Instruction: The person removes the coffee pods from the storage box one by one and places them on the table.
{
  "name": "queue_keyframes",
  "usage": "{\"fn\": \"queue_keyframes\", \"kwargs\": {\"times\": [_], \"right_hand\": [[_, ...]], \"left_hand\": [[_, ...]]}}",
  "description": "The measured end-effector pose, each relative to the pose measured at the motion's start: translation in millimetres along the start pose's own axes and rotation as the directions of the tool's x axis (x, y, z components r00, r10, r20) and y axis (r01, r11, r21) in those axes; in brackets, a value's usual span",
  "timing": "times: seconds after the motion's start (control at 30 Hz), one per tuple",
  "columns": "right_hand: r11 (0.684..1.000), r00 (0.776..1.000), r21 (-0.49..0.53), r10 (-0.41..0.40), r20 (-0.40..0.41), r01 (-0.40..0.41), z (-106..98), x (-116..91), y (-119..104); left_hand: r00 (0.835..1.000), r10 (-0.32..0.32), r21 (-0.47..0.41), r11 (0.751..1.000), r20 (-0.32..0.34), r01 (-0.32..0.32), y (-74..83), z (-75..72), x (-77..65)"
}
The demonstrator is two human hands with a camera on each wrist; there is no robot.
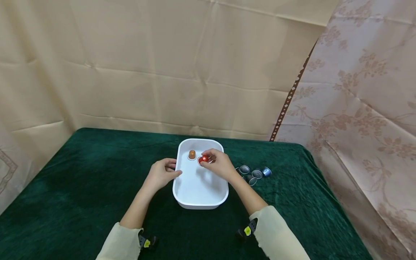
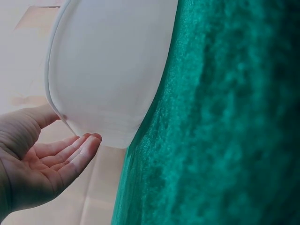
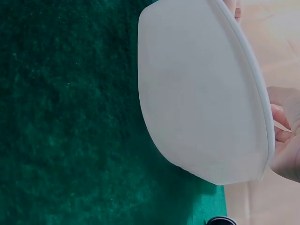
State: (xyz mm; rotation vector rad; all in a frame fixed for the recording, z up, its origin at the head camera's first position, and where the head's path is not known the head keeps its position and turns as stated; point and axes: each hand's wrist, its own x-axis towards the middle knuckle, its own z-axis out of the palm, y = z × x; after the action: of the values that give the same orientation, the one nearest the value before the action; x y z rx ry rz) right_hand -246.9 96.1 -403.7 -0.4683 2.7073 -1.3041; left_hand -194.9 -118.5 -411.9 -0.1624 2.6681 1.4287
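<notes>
A white plastic tray [image 1: 199, 198] stands on the green cloth in the head view. My left hand [image 1: 161, 172] holds its left rim, thumb over the edge and fingers along the outer wall, as the left wrist view shows. Inside the tray my right hand [image 1: 218, 164] pinches a red coffee capsule [image 1: 205, 158]. More red shows just left of the fingertips; I cannot tell whether it is a second capsule. An orange coffee capsule [image 1: 192, 154] sits rim down near the tray's far left. The tray wall [image 3: 201, 93] hides the right fingertips in the right wrist view.
Several dark and blue coffee capsules [image 1: 256, 174] lie on the green cloth [image 1: 81, 187] right of the tray, close to my right wrist. Beige curtain [image 1: 162, 72] hangs behind the table, and a flowered one [image 1: 364, 108] hangs at the right.
</notes>
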Motion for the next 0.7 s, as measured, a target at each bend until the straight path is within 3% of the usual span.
{"fn": "queue_keyframes", "kwargs": {"times": [0.7], "right_hand": [[0.999,0.999,0.022,0.033,-0.023,-0.032,-11,-10,2]], "left_hand": [[1.000,-0.010,-0.009,1.000,-0.001,0.010,-0.5,0.9,0.4]]}}
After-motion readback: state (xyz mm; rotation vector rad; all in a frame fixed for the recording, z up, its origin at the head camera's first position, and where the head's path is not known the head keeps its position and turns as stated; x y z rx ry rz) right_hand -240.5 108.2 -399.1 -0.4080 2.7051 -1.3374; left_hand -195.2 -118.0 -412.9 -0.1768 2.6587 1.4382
